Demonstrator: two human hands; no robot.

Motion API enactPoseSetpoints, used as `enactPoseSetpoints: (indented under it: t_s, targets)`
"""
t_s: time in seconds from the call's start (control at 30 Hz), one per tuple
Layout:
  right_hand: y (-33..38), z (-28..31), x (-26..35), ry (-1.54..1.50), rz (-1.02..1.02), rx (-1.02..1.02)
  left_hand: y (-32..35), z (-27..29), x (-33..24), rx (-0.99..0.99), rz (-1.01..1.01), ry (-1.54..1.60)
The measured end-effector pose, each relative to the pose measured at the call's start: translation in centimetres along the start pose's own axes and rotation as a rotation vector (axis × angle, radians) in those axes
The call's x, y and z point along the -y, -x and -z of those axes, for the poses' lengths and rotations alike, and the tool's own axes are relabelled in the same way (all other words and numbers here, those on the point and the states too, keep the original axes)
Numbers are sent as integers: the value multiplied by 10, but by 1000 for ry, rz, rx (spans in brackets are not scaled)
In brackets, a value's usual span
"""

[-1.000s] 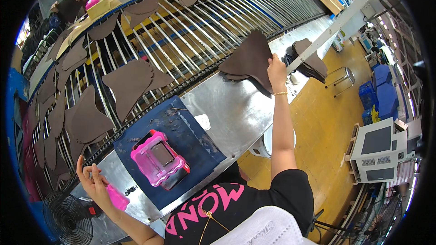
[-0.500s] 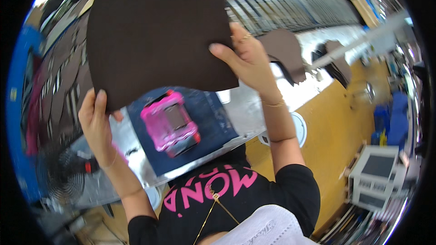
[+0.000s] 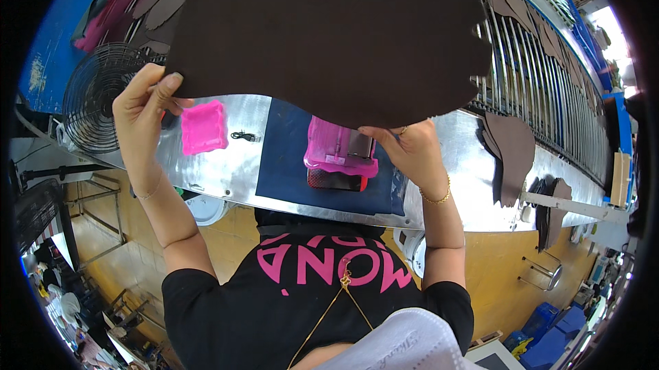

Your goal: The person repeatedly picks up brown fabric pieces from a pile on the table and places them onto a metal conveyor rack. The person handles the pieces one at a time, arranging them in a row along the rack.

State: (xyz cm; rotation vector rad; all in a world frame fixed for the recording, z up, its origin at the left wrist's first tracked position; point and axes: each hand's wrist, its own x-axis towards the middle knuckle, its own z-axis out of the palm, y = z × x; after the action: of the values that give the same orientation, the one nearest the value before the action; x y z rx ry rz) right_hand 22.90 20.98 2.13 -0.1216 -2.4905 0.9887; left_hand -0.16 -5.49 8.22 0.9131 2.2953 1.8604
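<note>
A large dark brown leather-like sheet [image 3: 322,33] with wavy edges is held up in front of me over the bench. My left hand [image 3: 142,112] pinches its lower left corner between thumb and fingers. At the sheet's lower edge, toward the right, my right hand [image 3: 417,154] grips it, thumb in front and fingers mostly hidden behind. Below, partly covered by the sheet, a pink tray [image 3: 319,147] with a dark rectangular item in it rests on a dark blue mat [image 3: 285,178]. A red-and-black object [image 3: 335,180] shows under the tray's near side.
A pink square dish [image 3: 204,128] and a short black cable [image 3: 245,136] lie on the metal bench [image 3: 237,167]. More brown pieces [image 3: 509,154] overhang a bar at right, beside a slatted rack [image 3: 542,68]. A coiled wire fan guard [image 3: 103,99] stands left.
The view has turned, and the sheet now spreads wider across it. My right hand has shifted from the sheet's right side to its lower edge; my left keeps its corner.
</note>
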Motion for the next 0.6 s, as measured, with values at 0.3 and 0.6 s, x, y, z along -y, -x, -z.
enactPoseSetpoints:
  t_s: [0.3,0.6]
  targets:
    - [61,34,-26,172,-55,-66,10,-63,10,541,39,-154]
    - [166,104,-22,231,-385,-114,11,-156,-11,870,-563,-350]
